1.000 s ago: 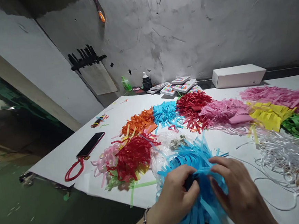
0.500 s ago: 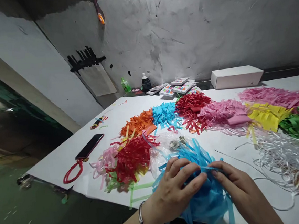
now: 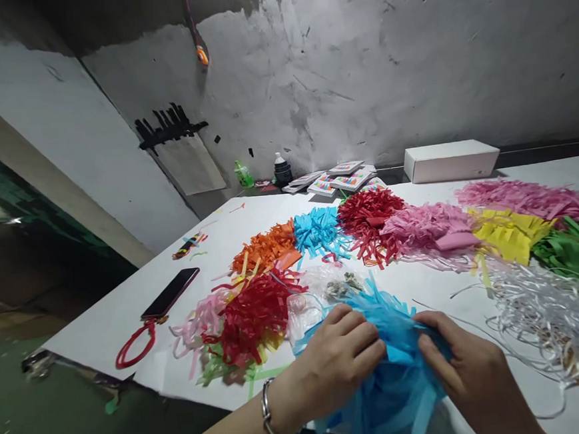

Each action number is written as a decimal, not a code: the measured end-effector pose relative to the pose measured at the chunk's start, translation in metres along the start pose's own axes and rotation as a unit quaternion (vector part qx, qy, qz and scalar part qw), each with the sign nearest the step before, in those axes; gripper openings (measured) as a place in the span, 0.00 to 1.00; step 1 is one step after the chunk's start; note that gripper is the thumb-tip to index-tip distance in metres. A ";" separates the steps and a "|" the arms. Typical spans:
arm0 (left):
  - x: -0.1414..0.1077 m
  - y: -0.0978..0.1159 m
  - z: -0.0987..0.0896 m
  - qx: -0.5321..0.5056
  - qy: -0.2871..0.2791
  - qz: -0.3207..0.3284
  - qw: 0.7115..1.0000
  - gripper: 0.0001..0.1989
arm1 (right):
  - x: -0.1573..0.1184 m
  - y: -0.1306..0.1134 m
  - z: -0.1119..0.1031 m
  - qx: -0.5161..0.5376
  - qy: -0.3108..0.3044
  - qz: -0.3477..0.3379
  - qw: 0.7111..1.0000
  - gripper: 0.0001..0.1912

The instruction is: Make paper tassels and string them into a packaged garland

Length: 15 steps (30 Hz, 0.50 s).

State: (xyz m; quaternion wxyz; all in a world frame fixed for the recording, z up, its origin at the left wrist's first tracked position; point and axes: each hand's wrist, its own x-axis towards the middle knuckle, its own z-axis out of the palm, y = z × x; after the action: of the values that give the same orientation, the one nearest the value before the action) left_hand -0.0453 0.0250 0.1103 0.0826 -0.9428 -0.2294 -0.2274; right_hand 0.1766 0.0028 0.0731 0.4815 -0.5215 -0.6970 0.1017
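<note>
A bunch of blue tissue-paper fringe [image 3: 384, 397] hangs at the table's near edge, between my two hands. My left hand [image 3: 343, 350], with a silver bangle at its wrist, is curled with bent fingers on the left part of the fringe. On the right side, my right hand [image 3: 464, 364] pinches the blue fringe between thumb and fingers. Just left of it lies a heap of red paper tassels [image 3: 252, 317] with pink, yellow and green strips. Behind the blue fringe sits a clear plastic bag [image 3: 307, 312].
Orange fringe [image 3: 266, 245], dark red fringe [image 3: 370, 220], pink fringe [image 3: 428, 226], yellow paper [image 3: 511, 233] and green paper [image 3: 576, 254] lie across the table. White cords [image 3: 548, 317] are tangled at right. A phone [image 3: 170, 293] with a red strap lies left. A white box [image 3: 450, 161] stands behind.
My left hand's fingers have curled in more closely on the blue fringe. The fringe has shifted and spread toward my right hand, which keeps its pinch. The view has tilted slightly.
</note>
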 end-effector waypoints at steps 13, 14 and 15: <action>-0.013 -0.099 -0.080 -0.319 0.263 -0.428 0.803 0.07 | 0.063 0.102 -0.066 -0.099 0.016 0.277 0.956 0.23; -0.008 -0.119 -0.084 -0.295 0.290 -0.433 0.801 0.08 | 0.064 0.111 -0.068 -0.097 0.036 0.283 0.954 0.22; 0.000 -0.141 -0.087 -0.271 0.314 -0.436 0.799 0.09 | 0.063 0.121 -0.067 -0.104 0.063 0.275 0.954 0.21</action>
State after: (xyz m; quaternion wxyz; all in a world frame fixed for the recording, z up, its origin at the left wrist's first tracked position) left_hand -0.1460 0.1270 0.1942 -0.2165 -0.6043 -0.5065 -0.5757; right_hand 0.3052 0.0835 0.0655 0.4208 -0.7454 -0.5018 0.1242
